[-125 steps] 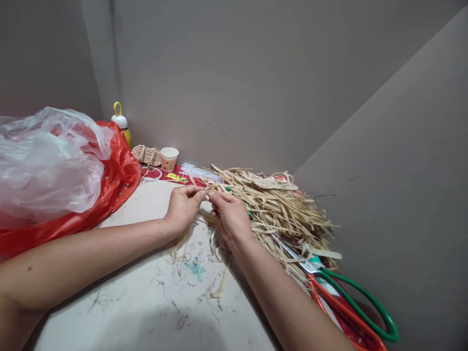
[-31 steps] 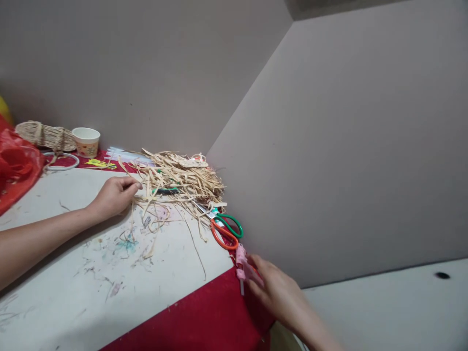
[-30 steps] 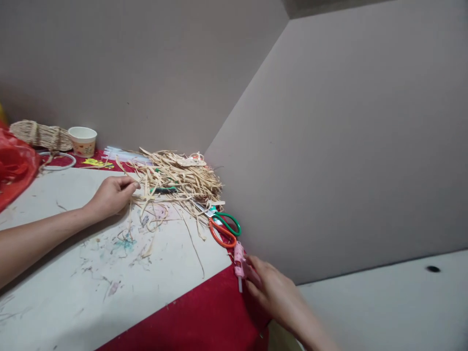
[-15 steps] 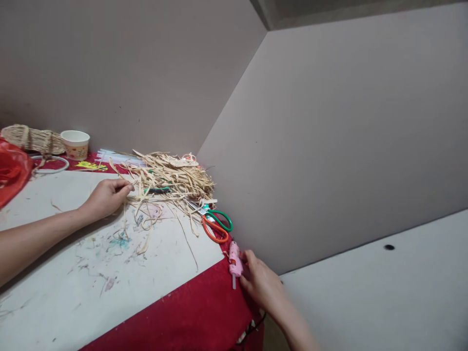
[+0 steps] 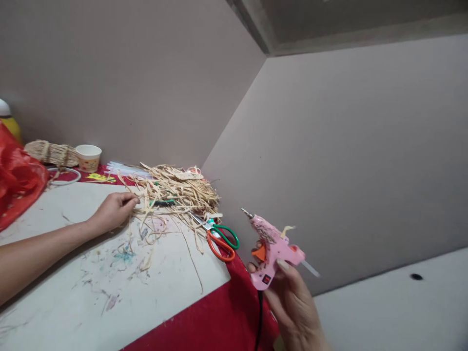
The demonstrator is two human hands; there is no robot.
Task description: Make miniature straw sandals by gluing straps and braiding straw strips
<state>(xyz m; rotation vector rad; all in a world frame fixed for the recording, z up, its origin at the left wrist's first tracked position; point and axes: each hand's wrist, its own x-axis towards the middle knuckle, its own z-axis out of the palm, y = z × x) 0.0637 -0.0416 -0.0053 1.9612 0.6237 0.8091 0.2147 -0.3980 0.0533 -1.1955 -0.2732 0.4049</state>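
Note:
A pink glue gun (image 5: 276, 248) with an orange trigger is held up by my right hand (image 5: 292, 297), beyond the table's right edge. Its metal nozzle points up and left, a clear glue stick pokes from its rear, and a black cord hangs from the grip. My left hand (image 5: 116, 210) rests over the white board (image 5: 175, 297) with thumb and fingers pinched together; what they hold, if anything, is too small to make out. Just right of it lies a heap of dry straw strips (image 5: 186, 187). Scissors (image 5: 223, 241) with green and orange handles lie at the heap's lower right.
Along the back stand a paper cup (image 5: 88, 158) and a woven straw piece (image 5: 51, 152), near clear glue sticks (image 5: 126, 169) and a white ring (image 5: 66, 176). A red plastic bag (image 5: 20, 175) sits at left. Grey panels (image 5: 329, 161) rise behind and to the right.
My right hand has taken hold of the glue gun and lifted it off the red cloth, turning its nozzle up and left. My left hand stays pinched by the straw. The view has tilted slightly.

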